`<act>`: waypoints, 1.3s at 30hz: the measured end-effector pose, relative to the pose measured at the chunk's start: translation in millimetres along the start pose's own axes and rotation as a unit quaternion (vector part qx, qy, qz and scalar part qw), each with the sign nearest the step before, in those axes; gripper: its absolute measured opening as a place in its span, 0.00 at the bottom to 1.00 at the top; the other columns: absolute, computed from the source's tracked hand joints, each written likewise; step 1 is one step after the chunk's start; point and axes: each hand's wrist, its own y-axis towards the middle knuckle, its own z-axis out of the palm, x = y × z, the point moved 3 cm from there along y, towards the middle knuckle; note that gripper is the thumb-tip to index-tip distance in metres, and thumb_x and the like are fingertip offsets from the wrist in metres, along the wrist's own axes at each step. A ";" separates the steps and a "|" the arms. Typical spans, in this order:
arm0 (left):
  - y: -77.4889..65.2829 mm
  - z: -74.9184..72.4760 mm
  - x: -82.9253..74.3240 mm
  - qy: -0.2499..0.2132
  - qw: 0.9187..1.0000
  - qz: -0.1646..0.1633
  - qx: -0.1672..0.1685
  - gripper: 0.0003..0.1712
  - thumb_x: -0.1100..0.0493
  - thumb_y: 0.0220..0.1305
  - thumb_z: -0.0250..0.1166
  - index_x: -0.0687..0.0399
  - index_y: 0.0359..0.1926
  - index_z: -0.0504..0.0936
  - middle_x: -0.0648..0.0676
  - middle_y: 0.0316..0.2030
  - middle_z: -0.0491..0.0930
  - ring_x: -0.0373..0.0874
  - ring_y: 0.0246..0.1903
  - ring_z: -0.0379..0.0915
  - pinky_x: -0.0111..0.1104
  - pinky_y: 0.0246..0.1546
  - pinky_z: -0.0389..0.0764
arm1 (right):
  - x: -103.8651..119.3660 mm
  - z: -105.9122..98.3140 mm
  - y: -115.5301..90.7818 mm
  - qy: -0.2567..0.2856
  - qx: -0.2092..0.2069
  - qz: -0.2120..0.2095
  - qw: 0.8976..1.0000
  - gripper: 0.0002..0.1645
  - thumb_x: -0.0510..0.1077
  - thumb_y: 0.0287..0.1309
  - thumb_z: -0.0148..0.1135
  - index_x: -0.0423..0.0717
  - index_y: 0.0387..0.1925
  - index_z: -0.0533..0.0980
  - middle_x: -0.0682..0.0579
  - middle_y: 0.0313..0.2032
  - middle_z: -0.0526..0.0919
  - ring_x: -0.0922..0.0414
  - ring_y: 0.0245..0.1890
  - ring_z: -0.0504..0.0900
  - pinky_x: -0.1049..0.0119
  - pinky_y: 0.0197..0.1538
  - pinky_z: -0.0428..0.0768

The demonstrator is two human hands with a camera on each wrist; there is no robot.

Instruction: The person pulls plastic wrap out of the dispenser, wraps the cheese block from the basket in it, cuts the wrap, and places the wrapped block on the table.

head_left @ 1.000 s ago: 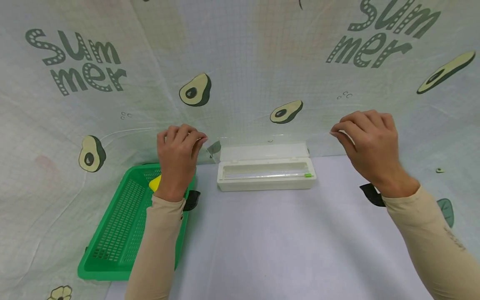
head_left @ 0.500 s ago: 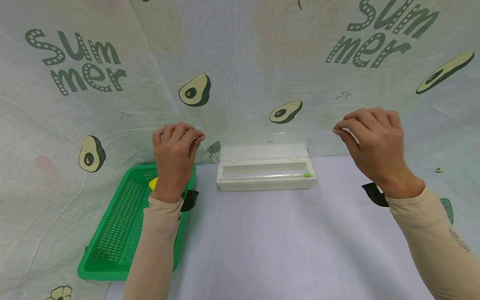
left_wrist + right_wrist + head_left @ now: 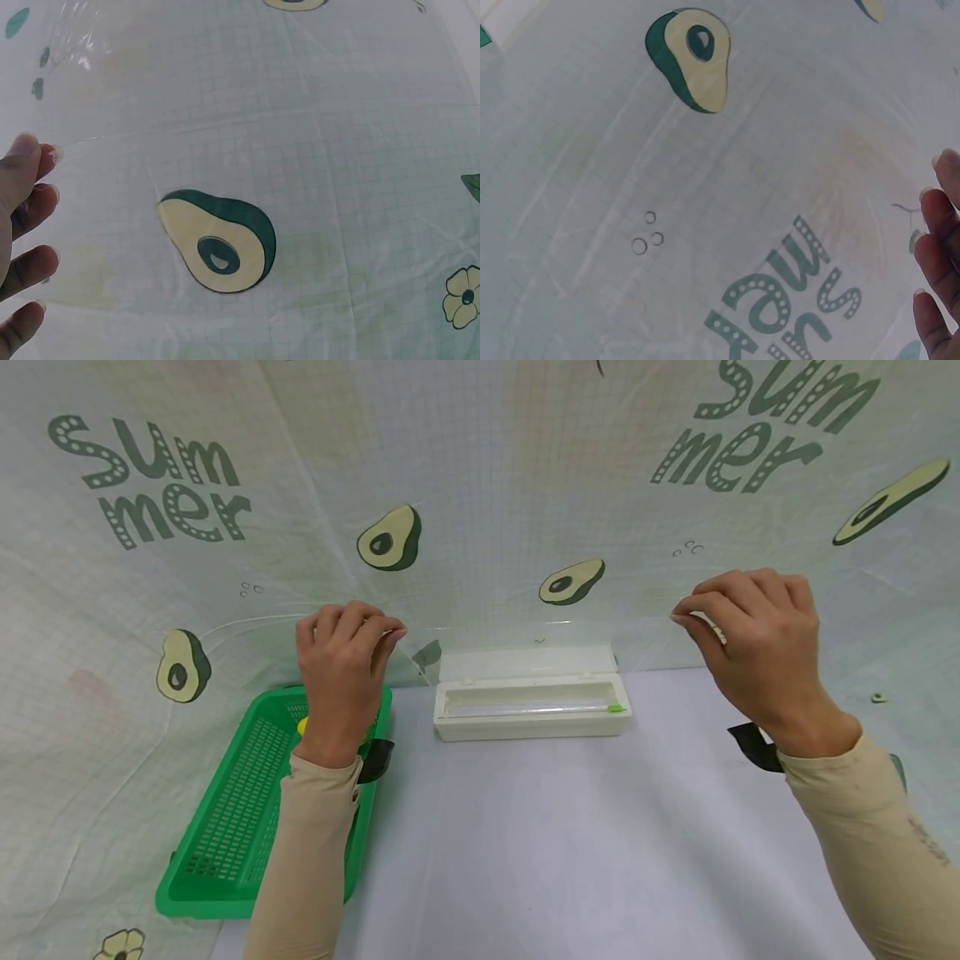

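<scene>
With our left hand (image 3: 337,681) and right hand (image 3: 765,660) we pinch cling film (image 3: 558,623); the slide-cutter dispenser (image 3: 532,727), long axis left-right, lies frame centre, nearer the left.

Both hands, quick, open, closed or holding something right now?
Left hand: closed, pinching clear film.
Right hand: closed in a pinch too, apparently on the same clear film, though it barely shows there.
</scene>
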 end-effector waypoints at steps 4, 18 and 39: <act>0.3 -2.4 -0.6 0.000 1.000 -0.001 0.001 0.11 0.57 0.72 0.68 0.62 0.39 0.90 0.59 0.37 0.83 0.59 0.43 0.74 0.54 0.51 0.69 | 1.9 -2.1 0.8 0.001 -0.001 0.000 1.000 0.05 0.30 0.59 0.74 0.34 0.37 0.85 0.37 0.38 0.86 0.35 0.43 0.78 0.39 0.46 0.65; -3.0 -12.1 -5.0 -0.023 0.999 0.007 -0.023 0.10 0.58 0.71 0.69 0.61 0.37 0.89 0.59 0.36 0.83 0.59 0.40 0.73 0.53 0.48 0.68 | 7.5 -11.7 -0.8 0.008 -0.007 0.003 1.000 0.05 0.29 0.57 0.74 0.35 0.35 0.85 0.38 0.37 0.86 0.35 0.41 0.78 0.40 0.46 0.64; -59.3 -40.0 -12.8 -0.196 0.980 0.023 0.016 0.25 0.46 0.79 0.58 0.62 0.34 0.86 0.56 0.29 0.85 0.53 0.35 0.75 0.37 0.47 0.65 | 33.4 -46.6 -32.7 0.094 0.088 -0.061 0.990 0.35 0.60 0.83 0.48 0.38 0.31 0.84 0.49 0.31 0.86 0.52 0.35 0.80 0.71 0.53 0.68</act>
